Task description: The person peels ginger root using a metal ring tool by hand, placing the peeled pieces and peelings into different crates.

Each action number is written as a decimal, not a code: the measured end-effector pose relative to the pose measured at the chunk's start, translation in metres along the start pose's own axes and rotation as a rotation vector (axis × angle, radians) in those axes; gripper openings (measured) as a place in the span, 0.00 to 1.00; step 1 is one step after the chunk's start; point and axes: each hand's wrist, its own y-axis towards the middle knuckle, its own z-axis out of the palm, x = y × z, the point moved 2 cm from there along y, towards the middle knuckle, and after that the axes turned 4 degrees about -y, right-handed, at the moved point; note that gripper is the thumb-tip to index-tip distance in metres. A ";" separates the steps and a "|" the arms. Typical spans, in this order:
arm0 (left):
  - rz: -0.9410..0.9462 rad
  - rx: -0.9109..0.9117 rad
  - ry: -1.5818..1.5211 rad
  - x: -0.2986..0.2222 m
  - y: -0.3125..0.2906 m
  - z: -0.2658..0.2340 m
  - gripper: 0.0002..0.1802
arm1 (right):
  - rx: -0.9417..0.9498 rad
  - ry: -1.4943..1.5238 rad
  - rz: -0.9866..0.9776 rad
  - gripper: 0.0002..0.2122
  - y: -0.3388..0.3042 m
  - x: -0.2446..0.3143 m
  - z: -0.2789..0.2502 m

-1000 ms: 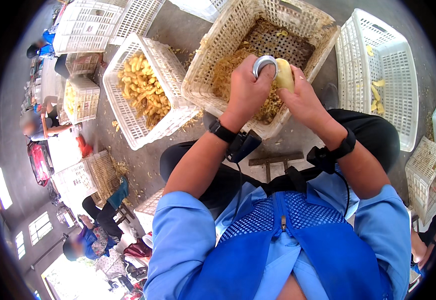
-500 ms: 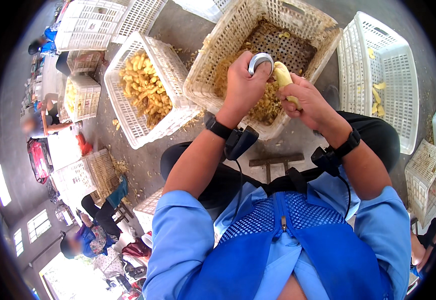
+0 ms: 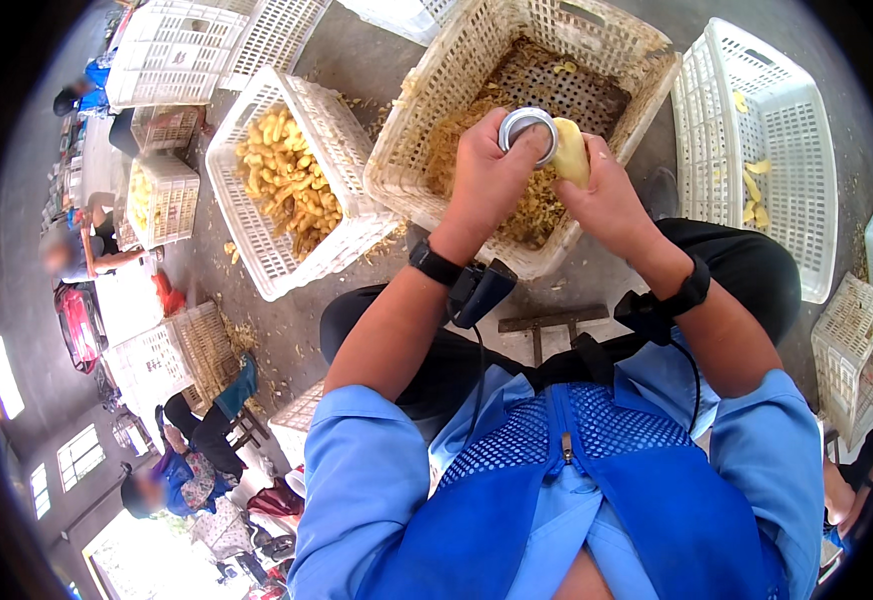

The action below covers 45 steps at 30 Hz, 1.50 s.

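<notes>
My left hand point(image 3: 492, 175) is closed on a round silver metal ring point(image 3: 529, 128), with the thumb pressed across its middle. My right hand point(image 3: 609, 195) grips a pale yellow piece of ginger point(image 3: 572, 155), long and smooth, held tilted just to the right of the ring. Ring and ginger touch or nearly touch; I cannot tell which. Both hands are over a large stained crate point(image 3: 397, 135), whose floor is partly covered with yellow-brown peel shavings point(image 3: 532, 215).
A white crate point(image 3: 247, 245) full of yellow-brown ginger point(image 3: 292, 180) stands at left. At right, another white crate point(image 3: 807, 200) holds several pale pieces point(image 3: 754, 190). More crates point(image 3: 177, 60) and a seated person point(image 3: 192, 470) are farther left. A stool bar point(image 3: 552, 320) shows between my legs.
The ginger has turned more upright and shifted slightly right and down, its lower end now behind my right fingers. The ring has tilted to face up more. Both hands keep their hold.
</notes>
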 end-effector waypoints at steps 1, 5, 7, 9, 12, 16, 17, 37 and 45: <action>0.008 -0.021 0.004 0.002 -0.001 0.001 0.08 | -0.008 -0.029 0.003 0.23 -0.002 0.002 0.000; 0.056 -0.097 0.042 0.009 -0.005 0.010 0.09 | -0.056 -0.080 -0.006 0.25 -0.008 0.012 0.003; 0.080 -0.114 0.125 0.008 -0.006 0.012 0.08 | -0.080 -0.071 -0.018 0.25 -0.009 0.014 0.004; 0.098 -0.111 0.260 0.006 -0.006 0.011 0.08 | -0.098 -0.061 -0.028 0.25 -0.009 0.013 0.007; 0.091 -0.145 0.285 0.012 -0.003 0.011 0.08 | -0.074 -0.073 -0.030 0.24 -0.007 0.005 0.009; 0.080 -0.157 0.306 0.019 0.001 0.005 0.07 | -0.017 -0.064 -0.030 0.23 -0.005 -0.007 0.009; 0.074 -0.173 0.238 0.021 0.003 0.003 0.07 | -0.013 -0.054 -0.066 0.23 -0.002 -0.010 0.008; -0.024 0.251 0.130 -0.016 0.006 -0.040 0.11 | 0.308 0.081 0.013 0.13 0.000 0.026 -0.002; -0.040 0.373 0.106 -0.030 -0.003 -0.041 0.13 | 0.381 0.126 -0.015 0.12 -0.002 0.030 -0.003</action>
